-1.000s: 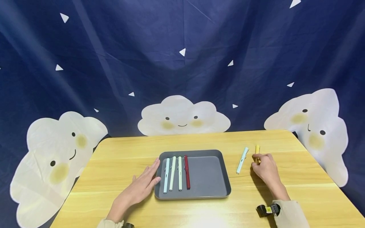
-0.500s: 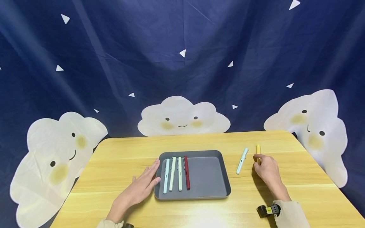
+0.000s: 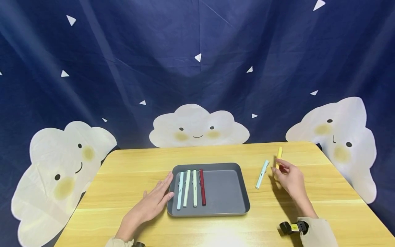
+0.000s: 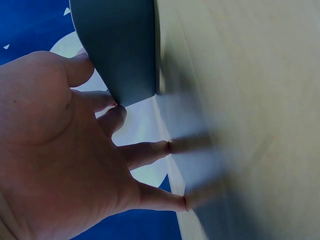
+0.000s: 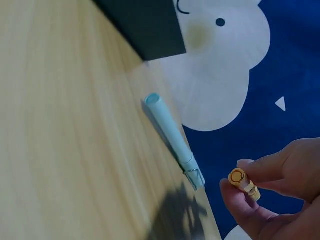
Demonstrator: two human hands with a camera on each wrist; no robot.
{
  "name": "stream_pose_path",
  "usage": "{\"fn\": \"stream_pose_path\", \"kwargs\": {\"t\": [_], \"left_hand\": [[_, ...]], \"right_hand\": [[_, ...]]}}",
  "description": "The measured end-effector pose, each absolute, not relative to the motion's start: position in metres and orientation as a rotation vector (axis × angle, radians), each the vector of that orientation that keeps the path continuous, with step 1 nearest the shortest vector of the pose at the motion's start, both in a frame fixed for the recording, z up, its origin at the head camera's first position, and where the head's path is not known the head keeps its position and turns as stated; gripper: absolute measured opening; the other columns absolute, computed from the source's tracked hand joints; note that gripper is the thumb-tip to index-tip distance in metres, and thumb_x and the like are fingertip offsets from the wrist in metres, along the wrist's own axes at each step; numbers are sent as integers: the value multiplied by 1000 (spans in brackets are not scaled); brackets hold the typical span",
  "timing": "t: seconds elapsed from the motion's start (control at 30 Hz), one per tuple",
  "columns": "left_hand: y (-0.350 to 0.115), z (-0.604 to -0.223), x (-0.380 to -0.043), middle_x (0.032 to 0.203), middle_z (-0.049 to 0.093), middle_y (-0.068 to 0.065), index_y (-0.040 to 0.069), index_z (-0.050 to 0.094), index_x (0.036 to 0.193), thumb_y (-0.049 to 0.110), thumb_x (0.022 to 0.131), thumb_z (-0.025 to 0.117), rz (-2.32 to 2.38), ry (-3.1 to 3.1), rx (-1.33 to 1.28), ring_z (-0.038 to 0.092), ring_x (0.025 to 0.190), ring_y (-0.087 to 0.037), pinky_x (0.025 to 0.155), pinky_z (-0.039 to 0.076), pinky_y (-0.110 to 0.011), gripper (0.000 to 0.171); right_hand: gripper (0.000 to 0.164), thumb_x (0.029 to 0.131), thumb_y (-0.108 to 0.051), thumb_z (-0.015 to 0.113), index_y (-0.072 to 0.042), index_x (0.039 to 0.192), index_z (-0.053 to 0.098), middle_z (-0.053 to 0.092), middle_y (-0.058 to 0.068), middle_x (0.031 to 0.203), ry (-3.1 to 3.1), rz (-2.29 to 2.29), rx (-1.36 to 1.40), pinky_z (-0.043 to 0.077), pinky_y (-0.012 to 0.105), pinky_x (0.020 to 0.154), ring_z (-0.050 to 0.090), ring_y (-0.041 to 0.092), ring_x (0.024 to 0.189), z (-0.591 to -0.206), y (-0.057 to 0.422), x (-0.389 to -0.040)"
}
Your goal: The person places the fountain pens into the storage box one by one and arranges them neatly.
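Your right hand (image 3: pixel 291 176) has its thumb and fingers closed in a pinch round the yellow pen (image 3: pixel 279 152), its far end pointing towards twelve o'clock; the right wrist view shows it held clear of the bench (image 3: pixel 132 178). Taking the middle of the grey tray (image 3: pixel 226 188) as your dial, that pen sits at two o'clock, beyond the rim. Between it and the tray, at half past two, the loose light blue pen (image 3: pixel 262 174) lies on the bench, leaning towards one o'clock.

Your left hand (image 3: pixel 152 202) is spread with fingers extended, resting against the tray's outer wall on the nine o'clock side and gripping nothing.

Inside the tray, running from nine o'clock towards the middle, you have the tray's light blue pen (image 3: pixel 180 192), the first pale green pen (image 3: pixel 187 188), the second pale green pen (image 3: pixel 194 188) and the dark red pen (image 3: pixel 202 188), all roughly upright on the dial and apart from one another. Past the bench's twelve o'clock edge hangs a navy curtain (image 3: pixel 172 41) with smiling clouds (image 3: pixel 197 120).
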State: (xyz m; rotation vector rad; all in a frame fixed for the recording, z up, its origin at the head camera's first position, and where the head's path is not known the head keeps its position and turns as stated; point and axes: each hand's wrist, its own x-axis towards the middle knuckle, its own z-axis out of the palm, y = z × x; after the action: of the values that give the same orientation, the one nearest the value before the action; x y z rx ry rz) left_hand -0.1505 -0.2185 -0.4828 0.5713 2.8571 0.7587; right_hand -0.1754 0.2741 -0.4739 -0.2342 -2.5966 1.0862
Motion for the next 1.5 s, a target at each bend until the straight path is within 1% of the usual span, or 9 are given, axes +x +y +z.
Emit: {"fn": "stream_pose_path", "kwargs": {"t": [0.1,0.2,0.43,0.5,0.67,0.83,1.1,1.3,1.5], "left_hand": [[-219,-483,-151,171,11,3,23,15,166,43,111,42,759,2856,572,24,151,-44,102,13,-88,65],[-219,-482,-151,171,11,4,23,15,166,44,111,41,753,2854,571,24,151,-43,102,13,-87,65],[-218,-482,-151,171,12,4,23,16,166,44,111,41,764,2855,566,24,151,-43,102,13,-87,65],[-218,-481,-151,171,12,4,22,16,166,44,111,42,765,2853,569,24,151,-43,102,12,-88,65],[-217,-481,-151,171,12,4,22,16,166,44,111,41,762,2853,573,24,151,-43,102,11,-88,65],[-217,-482,-151,171,12,4,22,16,166,43,111,41,765,2859,582,24,151,-43,102,11,-88,65],[-218,-482,-150,171,12,4,23,15,167,44,111,41,754,2859,584,23,152,-42,102,12,-87,65],[-217,-481,-150,171,12,3,22,15,166,43,111,41,753,2861,585,24,151,-43,102,12,-87,65],[-216,-482,-151,171,11,4,23,15,166,44,111,40,747,2855,583,23,152,-42,102,12,-87,65]], "right_hand": [[43,95,-9,72,4,135,64,68,32,118,-2559,1176,-244,46,8,67,69,47,106,-472,274,-176],[42,95,-8,71,2,135,65,68,31,118,-2539,1216,-251,46,8,67,70,43,104,-471,274,-176],[40,97,-6,67,2,137,64,68,30,120,-2475,1399,-218,56,18,66,67,1,83,-468,270,-176],[42,98,-4,66,3,139,61,65,31,123,-2438,1509,-199,59,22,65,67,-4,80,-467,269,-176],[45,99,-5,66,4,143,57,60,31,129,-2383,1642,-146,62,29,66,70,0,84,-462,265,-174],[46,97,-4,70,4,141,58,62,28,128,-2342,1679,-103,62,29,68,69,1,85,-458,261,-174],[46,93,0,75,5,137,62,71,-5,108,-2242,1825,-3,61,30,70,74,7,85,-453,255,-171],[41,92,-2,76,6,131,66,74,1,107,-2204,1845,97,61,32,70,75,7,86,-446,249,-169],[36,93,0,74,12,127,65,77,-1,110,-2182,1871,161,62,33,69,75,9,86,-443,242,-167]]}}
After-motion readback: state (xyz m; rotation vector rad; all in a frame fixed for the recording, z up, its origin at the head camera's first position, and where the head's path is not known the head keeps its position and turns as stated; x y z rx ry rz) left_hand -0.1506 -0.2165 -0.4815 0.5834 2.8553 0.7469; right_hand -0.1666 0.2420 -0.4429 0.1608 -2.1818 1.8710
